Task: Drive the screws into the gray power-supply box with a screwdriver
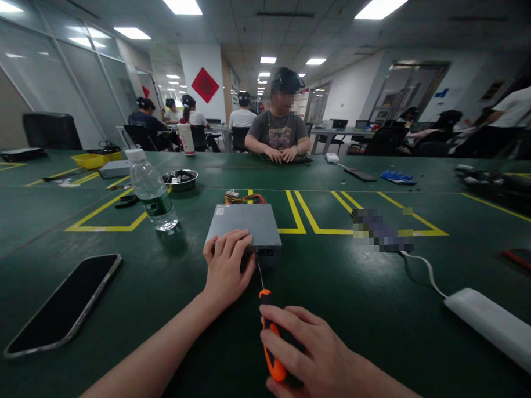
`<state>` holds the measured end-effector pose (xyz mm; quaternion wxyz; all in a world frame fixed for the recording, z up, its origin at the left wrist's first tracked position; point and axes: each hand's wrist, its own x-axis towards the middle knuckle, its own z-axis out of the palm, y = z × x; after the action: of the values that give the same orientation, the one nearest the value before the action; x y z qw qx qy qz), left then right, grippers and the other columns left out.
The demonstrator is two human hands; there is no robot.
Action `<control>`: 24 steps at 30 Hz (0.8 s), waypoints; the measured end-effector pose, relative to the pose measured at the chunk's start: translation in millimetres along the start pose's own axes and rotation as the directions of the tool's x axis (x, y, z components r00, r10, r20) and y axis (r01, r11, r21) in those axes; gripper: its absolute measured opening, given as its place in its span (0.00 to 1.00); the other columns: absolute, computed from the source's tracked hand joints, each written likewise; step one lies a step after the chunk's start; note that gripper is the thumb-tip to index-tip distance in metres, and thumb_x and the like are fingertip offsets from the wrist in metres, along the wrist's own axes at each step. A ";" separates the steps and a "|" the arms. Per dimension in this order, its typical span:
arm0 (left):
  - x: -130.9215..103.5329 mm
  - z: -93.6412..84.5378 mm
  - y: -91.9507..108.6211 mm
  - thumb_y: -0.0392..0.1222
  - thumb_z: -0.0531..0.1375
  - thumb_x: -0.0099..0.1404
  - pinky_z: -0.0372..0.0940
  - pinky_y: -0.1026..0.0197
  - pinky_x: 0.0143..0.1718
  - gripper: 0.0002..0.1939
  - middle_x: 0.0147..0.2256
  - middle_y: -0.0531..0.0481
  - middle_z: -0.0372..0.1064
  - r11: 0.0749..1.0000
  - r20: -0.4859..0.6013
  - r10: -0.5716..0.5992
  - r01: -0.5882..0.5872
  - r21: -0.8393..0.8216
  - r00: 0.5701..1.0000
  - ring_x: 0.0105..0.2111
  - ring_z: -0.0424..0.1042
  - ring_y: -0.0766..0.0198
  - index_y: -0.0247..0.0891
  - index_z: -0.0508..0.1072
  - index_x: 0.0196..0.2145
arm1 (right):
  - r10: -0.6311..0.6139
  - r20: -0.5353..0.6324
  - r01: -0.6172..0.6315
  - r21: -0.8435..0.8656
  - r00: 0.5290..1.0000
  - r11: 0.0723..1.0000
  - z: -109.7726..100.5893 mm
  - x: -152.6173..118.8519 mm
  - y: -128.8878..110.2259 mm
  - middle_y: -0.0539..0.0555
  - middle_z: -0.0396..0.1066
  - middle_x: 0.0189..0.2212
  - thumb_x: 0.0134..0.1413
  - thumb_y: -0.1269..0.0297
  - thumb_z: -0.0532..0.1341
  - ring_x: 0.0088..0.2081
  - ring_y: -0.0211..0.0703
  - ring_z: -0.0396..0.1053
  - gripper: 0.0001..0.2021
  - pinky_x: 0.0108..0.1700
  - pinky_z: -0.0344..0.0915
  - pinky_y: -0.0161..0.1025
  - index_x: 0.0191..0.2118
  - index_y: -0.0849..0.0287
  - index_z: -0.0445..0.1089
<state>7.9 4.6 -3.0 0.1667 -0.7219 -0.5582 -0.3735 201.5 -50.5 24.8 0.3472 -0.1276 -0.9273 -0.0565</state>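
A grey metal computer power supply [249,218] lies on the green table in front of me, its bundle of coloured wires [248,198] at the far side. My left hand [228,264] grips its near left corner, fingers over the top and thumb at the front face. In my right hand [312,354] is an orange and black screwdriver [275,361], held by the handle between thumb and fingers. Its thin shaft points away from me, and the tip meets the near face of the power supply beside my left thumb. Whether a screw sits under the tip is too small to tell.
Left of the power supply stand a water bottle [154,194] and a metal bowl [180,179] of small parts; a phone [64,304] lies nearer. A white power strip [498,324] with a cable is at right. Across the table sits a person [280,126].
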 end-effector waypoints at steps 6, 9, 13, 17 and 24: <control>0.3 -0.1 0.1 0.41 0.55 0.61 0.44 0.48 0.54 0.14 0.49 0.49 0.67 1.000 0.006 -0.005 0.005 -0.001 1.000 0.52 0.62 0.56 0.44 0.64 0.46 | -0.039 -0.064 0.036 -0.045 0.997 0.998 -1.9 -1.0 -1.7 0.62 0.74 0.37 0.62 0.66 0.50 0.39 0.42 0.72 0.09 0.38 0.68 0.37 0.40 0.64 0.65; 0.3 0.2 0.1 0.40 0.55 0.61 0.44 0.48 0.54 0.14 0.49 0.49 0.67 1.000 0.005 -0.004 0.004 -0.001 1.000 0.52 0.62 0.57 0.44 0.64 0.46 | -0.008 -0.097 0.006 -0.028 0.995 1.000 0.3 -4.7 0.5 0.62 0.74 0.37 0.63 0.63 0.51 0.39 0.41 0.72 0.10 0.40 0.68 0.37 0.39 0.65 0.63; -0.1 0.1 -0.6 0.40 0.55 0.61 0.44 0.48 0.54 0.14 0.50 0.49 0.67 1.000 0.003 -0.001 0.001 -0.006 1.000 0.52 0.61 0.57 0.44 0.65 0.46 | 0.021 -0.042 -0.020 0.012 0.999 1.000 -0.6 -2.4 -0.2 0.64 0.72 0.40 0.65 0.57 0.45 0.41 0.42 0.72 0.16 0.39 0.68 0.37 0.44 0.66 0.62; -0.1 0.0 -0.9 0.40 0.55 0.61 0.44 0.48 0.54 0.14 0.50 0.49 0.67 1.000 0.008 -0.002 0.002 -0.008 1.000 0.52 0.61 0.57 0.43 0.64 0.46 | -0.039 -0.002 0.039 -0.012 0.999 0.999 -2.7 2.3 -2.5 0.62 0.73 0.40 0.65 0.65 0.46 0.45 0.41 0.70 0.13 0.40 0.68 0.36 0.46 0.64 0.64; 0.4 0.5 -1.2 0.40 0.55 0.61 0.45 0.47 0.54 0.14 0.50 0.49 0.67 1.000 0.005 0.002 -0.002 -0.006 1.000 0.52 0.61 0.56 0.44 0.65 0.46 | 0.040 -0.057 -0.039 0.029 0.998 0.999 5.3 -8.9 -1.6 0.64 0.72 0.42 0.63 0.58 0.52 0.40 0.41 0.72 0.13 0.42 0.68 0.37 0.41 0.64 0.62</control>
<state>7.0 5.6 -3.3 0.1635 -0.7239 -0.5568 -0.3732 204.2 -52.8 14.9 0.3764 -0.1393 -0.9151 -0.0402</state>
